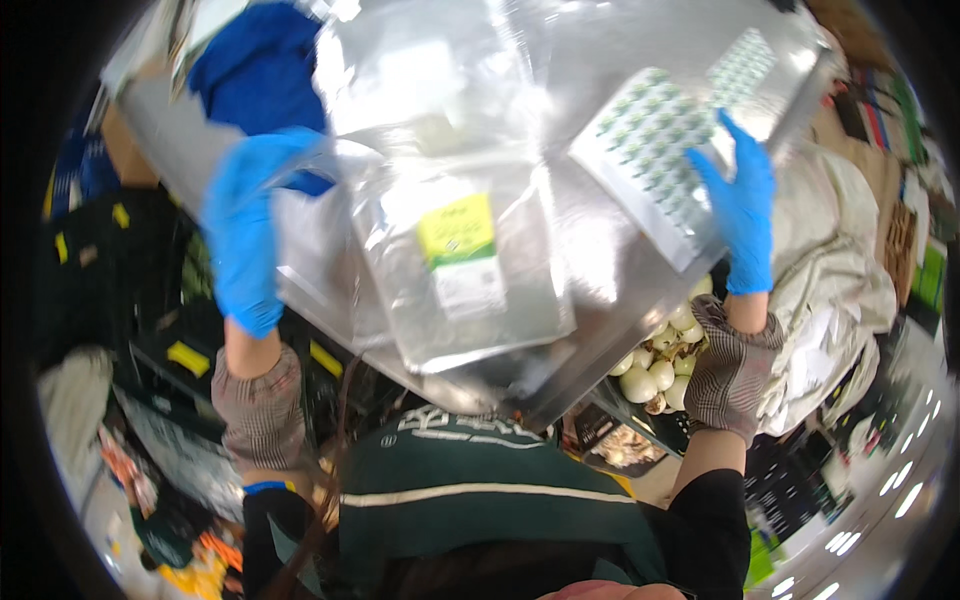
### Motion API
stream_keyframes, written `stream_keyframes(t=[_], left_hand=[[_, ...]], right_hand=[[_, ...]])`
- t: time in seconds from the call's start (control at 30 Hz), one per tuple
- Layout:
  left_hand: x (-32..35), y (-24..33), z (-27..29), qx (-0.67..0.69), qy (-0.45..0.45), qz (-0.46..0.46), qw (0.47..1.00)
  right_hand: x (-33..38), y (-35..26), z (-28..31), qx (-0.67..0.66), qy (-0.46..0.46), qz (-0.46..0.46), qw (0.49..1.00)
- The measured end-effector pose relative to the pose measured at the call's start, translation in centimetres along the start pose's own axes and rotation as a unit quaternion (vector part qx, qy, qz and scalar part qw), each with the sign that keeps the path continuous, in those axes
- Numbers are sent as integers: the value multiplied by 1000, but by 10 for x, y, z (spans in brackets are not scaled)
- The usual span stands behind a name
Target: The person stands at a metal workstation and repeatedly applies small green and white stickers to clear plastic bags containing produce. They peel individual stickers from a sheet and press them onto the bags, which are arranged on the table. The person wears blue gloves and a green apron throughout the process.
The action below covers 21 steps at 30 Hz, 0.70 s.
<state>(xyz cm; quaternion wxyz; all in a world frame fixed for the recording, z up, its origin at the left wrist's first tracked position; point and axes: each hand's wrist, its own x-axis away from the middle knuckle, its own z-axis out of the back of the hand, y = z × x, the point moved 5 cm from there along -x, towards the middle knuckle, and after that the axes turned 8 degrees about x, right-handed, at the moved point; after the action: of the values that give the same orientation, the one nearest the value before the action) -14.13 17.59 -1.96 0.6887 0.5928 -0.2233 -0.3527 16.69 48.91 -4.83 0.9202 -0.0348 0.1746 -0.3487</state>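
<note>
1. The metal desk filled the middle, its far end cut off and much of its top bleached by glare.
2. Black crates crowded the left, sinking into the dark rim.
3. A crumpled white sack bulged on the right, beside the desk.
4. A clear bag was at the middle, over the desk; it looked nearly square, so its long axis was hard to name. A second clear bag was on its far side, and reflections hid where the two met.
5. A label sheet lay right of the bags, its long axis running from far left to near right; its print was blurred.
6. A bunched blue cloth sat far left, partly behind the left hand.
7. That gloved hand curled beside the bags' left edges; blur left its grip on any film impossible to tell.
8. The right hand was spread wide at the sheet's right edge, covering part of it; contact was unclear.
9. A yellow, green and white label showed on the nearer bag, lengthwise near to far, yellow end far.
10. White onions were near right, partly hidden by the right sleeve.
</note>
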Motion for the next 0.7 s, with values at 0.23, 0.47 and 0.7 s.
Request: stream_keyframes(t=[0.23, 0.47, 0.7], left_hand=[[-66, 54, -168, -33, -106, -221, 969], [-78, -9, -253, 217, -272, 169, 922], [-76, -22, -243, 246, -203, 230, 920]], right_hand=[[1, 22, 2, -347, -187, -201, 897], [-17, -16, 38, -197, -233, 5, 952], [-25, -55, 49, 128, -98, 301, 940]])
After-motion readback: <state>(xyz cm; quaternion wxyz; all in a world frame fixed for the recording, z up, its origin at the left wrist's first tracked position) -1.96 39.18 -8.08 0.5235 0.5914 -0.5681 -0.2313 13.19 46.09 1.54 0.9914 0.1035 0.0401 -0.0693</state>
